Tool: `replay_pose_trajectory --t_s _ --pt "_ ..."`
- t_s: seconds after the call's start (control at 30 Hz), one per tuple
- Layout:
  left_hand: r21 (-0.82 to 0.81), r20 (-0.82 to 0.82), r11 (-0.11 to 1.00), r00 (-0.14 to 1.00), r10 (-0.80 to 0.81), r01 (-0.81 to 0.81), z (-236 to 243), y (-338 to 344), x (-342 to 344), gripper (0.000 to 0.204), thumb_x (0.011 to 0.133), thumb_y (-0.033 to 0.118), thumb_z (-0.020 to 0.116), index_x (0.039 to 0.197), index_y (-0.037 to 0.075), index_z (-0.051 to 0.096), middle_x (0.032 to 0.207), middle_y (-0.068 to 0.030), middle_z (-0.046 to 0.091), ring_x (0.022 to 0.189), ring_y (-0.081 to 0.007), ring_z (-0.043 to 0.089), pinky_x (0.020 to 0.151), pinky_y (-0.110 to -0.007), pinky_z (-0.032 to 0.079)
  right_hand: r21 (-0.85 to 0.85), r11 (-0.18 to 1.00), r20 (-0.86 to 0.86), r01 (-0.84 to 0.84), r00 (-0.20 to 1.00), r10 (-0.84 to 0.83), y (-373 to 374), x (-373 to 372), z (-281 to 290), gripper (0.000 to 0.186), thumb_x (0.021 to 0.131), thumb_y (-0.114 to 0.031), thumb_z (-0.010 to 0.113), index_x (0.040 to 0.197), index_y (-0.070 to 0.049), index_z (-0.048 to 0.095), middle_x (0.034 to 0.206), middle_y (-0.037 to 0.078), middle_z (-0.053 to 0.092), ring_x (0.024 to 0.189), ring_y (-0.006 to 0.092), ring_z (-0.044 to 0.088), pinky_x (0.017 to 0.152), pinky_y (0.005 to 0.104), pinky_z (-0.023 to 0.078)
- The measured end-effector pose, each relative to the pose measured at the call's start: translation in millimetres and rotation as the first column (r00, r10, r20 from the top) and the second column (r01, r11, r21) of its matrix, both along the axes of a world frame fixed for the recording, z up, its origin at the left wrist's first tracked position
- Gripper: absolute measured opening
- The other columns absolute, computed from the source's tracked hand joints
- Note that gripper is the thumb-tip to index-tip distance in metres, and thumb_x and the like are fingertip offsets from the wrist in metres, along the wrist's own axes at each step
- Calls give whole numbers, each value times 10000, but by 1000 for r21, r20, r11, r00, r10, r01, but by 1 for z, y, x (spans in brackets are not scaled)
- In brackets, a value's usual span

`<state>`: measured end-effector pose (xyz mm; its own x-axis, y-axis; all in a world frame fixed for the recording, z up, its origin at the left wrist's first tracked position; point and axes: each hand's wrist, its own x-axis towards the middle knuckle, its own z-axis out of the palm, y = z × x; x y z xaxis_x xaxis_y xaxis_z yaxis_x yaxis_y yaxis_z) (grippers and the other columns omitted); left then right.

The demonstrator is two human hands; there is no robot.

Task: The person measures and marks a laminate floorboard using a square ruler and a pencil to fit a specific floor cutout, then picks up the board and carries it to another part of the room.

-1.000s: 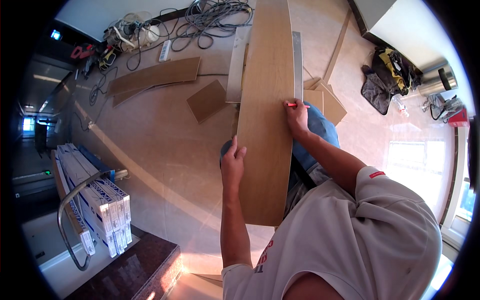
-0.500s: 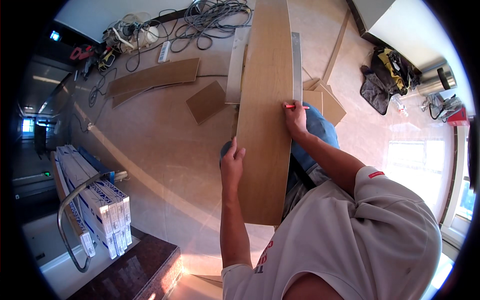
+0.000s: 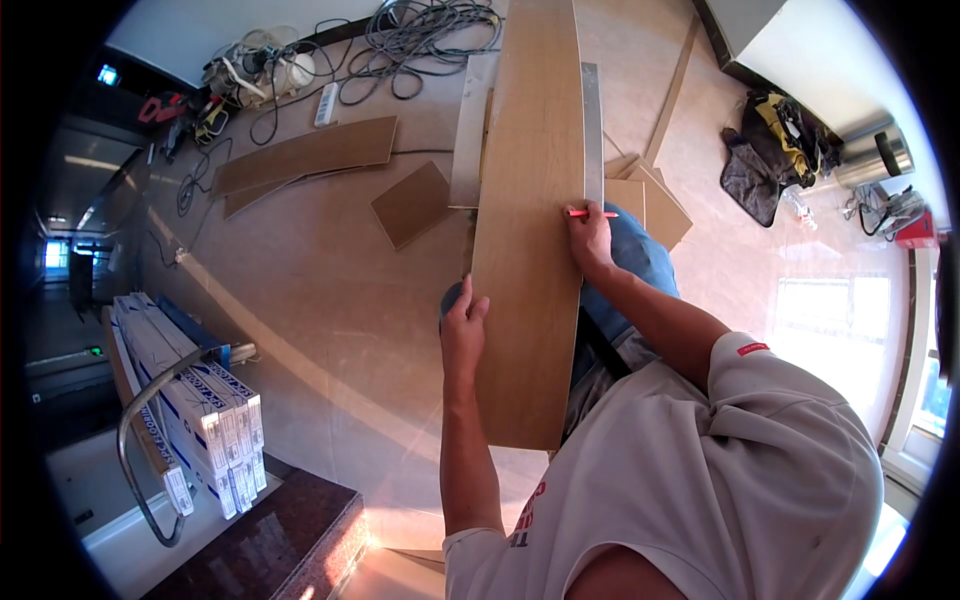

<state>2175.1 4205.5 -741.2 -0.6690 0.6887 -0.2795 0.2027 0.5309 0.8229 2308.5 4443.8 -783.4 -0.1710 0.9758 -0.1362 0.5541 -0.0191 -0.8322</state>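
Note:
A long wood-grain flooring plank (image 3: 530,300) runs away from me, over a grey metal-edged piece (image 3: 593,130) and above my knees. My left hand (image 3: 464,325) grips the plank's left edge, thumb on top; its other fingers are partly hidden. At the right edge, my right hand (image 3: 592,240) is closed on a thin red pencil (image 3: 577,212). The pencil lies nearly level, pointing left across the plank's surface. Whether its tip touches the wood, I cannot tell.
Cut boards (image 3: 310,160) and a smaller offcut (image 3: 412,205) lie on the floor at left. More offcuts (image 3: 655,205) lie right of my knee. Coiled cable (image 3: 420,40) is at the back, long white cartons (image 3: 190,400) at lower left, a tool bag (image 3: 775,150) at right.
Both hands stay in nearly the same places. The pencil still sits in my right hand at the plank's edge, with at most a very slight shift left.

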Motion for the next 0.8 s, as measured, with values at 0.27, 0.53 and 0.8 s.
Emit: replay_pose_trajectory --t_s 0.27,0.53,0.8 --pt "-17 -10 1000 1000 -2 1 3 1 0 515 1003 211 652 1479 63 522 1206 -268 678 1085 -381 680 949 -389 515 -18 1000 26 6 1000 -6 1 -2 0 482 946 -384 701 1158 44 640 972 287 705 958 439 683 828 480 525" --pt "-15 -17 1000 1000 -8 8 6 1 -1 516 1001 228 656 1471 57 526 1155 -274 676 1032 -399 672 933 -397 515 3 1000 -11 22 1000 -22 2 -2 2 432 942 -361 705 1089 42 650 916 255 702 896 407 680 796 455 517" --pt "21 -47 1000 999 -7 8 7 1 2 516 1000 248 652 1471 74 532 1143 -272 681 1048 -395 678 919 -394 519 24 1000 -70 19 997 -17 3 0 -2 415 938 -356 708 1045 42 654 885 241 696 848 371 678 762 444 510"
